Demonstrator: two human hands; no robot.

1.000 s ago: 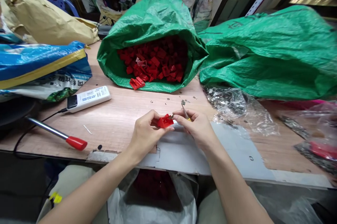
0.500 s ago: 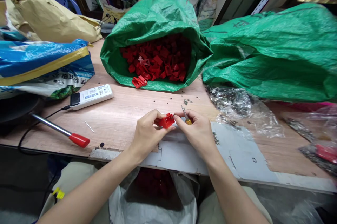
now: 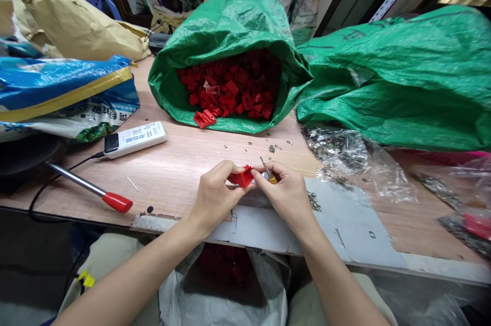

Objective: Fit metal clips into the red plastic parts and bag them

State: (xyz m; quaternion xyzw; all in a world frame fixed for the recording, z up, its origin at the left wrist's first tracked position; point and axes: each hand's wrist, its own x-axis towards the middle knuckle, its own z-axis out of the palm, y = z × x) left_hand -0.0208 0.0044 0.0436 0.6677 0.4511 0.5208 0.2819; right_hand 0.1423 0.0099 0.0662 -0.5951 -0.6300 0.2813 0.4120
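Observation:
Above the table's front part, my left hand (image 3: 217, 193) pinches a small red plastic housing (image 3: 242, 177) between thumb and fingers. My right hand (image 3: 286, 188) is closed around a small screwdriver-like tool with a yellow handle (image 3: 272, 179), its metal shaft pointing up and left. The right thumb and fingertip meet at the right side of the red housing; whether they pinch a tiny part there is hidden. Just right of my right hand, a small heap of metal pieces (image 3: 313, 202) lies on a grey sheet (image 3: 356, 236).
A green sack (image 3: 230, 19) full of red housings (image 3: 238, 91) lies open behind my hands. Another green sack (image 3: 402, 70) and clear bags of metal parts (image 3: 345, 152) are at right. A white device (image 3: 135, 140) and a red-tipped lever (image 3: 117, 202) are at left.
The red housing has turned slightly in my left hand, and my right thumb and fingers have shifted a little against its side. The whole view has moved slightly.

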